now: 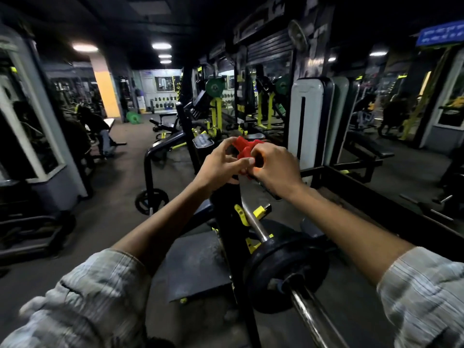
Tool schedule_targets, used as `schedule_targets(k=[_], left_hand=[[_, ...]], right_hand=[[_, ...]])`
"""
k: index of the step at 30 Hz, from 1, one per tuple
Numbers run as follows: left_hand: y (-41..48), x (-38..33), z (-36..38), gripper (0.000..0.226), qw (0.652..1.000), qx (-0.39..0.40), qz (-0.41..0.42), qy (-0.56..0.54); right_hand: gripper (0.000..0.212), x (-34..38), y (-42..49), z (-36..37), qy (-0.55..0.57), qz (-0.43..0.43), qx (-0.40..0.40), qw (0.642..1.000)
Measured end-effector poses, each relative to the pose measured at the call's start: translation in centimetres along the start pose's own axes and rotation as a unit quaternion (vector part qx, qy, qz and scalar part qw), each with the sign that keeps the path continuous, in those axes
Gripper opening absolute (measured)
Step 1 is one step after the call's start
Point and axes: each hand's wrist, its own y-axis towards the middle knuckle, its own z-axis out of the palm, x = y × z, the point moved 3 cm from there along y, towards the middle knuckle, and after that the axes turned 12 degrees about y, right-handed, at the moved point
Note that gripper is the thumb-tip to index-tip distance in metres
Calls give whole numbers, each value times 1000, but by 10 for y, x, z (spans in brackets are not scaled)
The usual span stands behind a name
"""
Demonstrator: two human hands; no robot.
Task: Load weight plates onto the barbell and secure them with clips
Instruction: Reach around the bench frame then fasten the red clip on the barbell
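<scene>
Both hands, left hand [221, 163] and right hand [273, 167], pinch the red plastic collar clip [244, 149], fingers closed on it, above the steel barbell [253, 222] running toward the camera.

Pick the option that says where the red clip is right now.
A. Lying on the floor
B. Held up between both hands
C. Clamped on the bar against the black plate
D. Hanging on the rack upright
B: the red clip sits gripped between the left hand and right hand, raised above the barbell and away from the black plate.
</scene>
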Motion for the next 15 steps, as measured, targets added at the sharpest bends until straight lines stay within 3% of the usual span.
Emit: schedule_targets(k=[3,6,10,15], left_hand=[[-26,1,8,72,999,-3,-5,-39],[-59,-6,9,71,995,38,4,-90],[-116,-29,6,68,992,96,29,-77],[-192,-65,15,72,985,160,58,-34]], right_hand=[[24,8,-31,-1,-9,-47,5,999],[28,15,-60,-18,18,-68,30,997],[28,27,-98,-63,84,-98,16,991],[46,35,-144,-108,252,-37,150,955]])
